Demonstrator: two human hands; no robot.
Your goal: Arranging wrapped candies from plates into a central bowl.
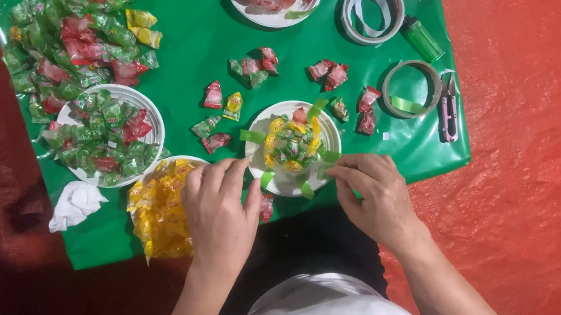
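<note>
We looked straight down at a green plastic sheet (pixel 212 39) spread on a red floor (pixel 530 152). Near the sheet's front edge sat a white plate (pixel 260 128) carrying a candy arrangement (pixel 291 144) of yellow, green and red wrapped sweets, with green ribbon strips (pixel 252 136) fanning outward. Our left hand (pixel 220 209) rested at the plate's left rim, fingers curled, pinching a ribbon end. Our right hand (pixel 371 193) pinched another ribbon at the plate's right rim. A pile of yellow candies (pixel 157 208) lay just left of our left hand. Further left stood a plate of green and red candies (pixel 107 130). Ribbon rolls (pixel 412 88), a green lighter (pixel 421 37) and small snips (pixel 448 108) lay toward the right edge.
</note>
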